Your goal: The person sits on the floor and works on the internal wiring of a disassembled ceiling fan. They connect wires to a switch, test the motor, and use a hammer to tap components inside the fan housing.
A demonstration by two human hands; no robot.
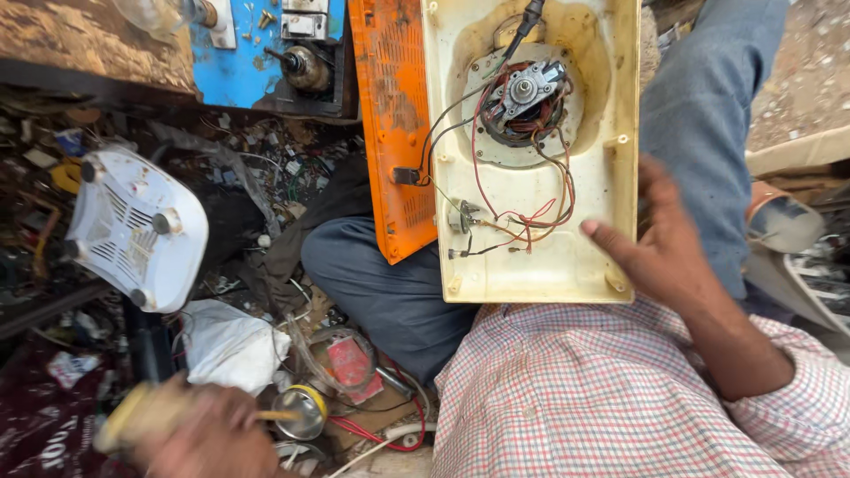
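Observation:
A cream plastic appliance housing (531, 257) lies upside down on my lap, open, with a small motor (524, 93) and red and black wires (531, 208) inside. An orange plastic side (394, 133) adjoins it on the left. My right hand (660, 243) grips the housing's lower right edge, thumb lying on the inner floor. My left hand (208, 434), blurred at the lower left, holds a tool with a yellowish handle (142, 416) whose tip points toward a small round metal tin (301, 412).
A white vented plastic base (133, 226) with round feet lies at the left. Scrap parts, wires and a white bag (230, 345) litter the ground. A blue panel with a knob (305, 66) is at the top. A sandal (784, 221) rests at the right.

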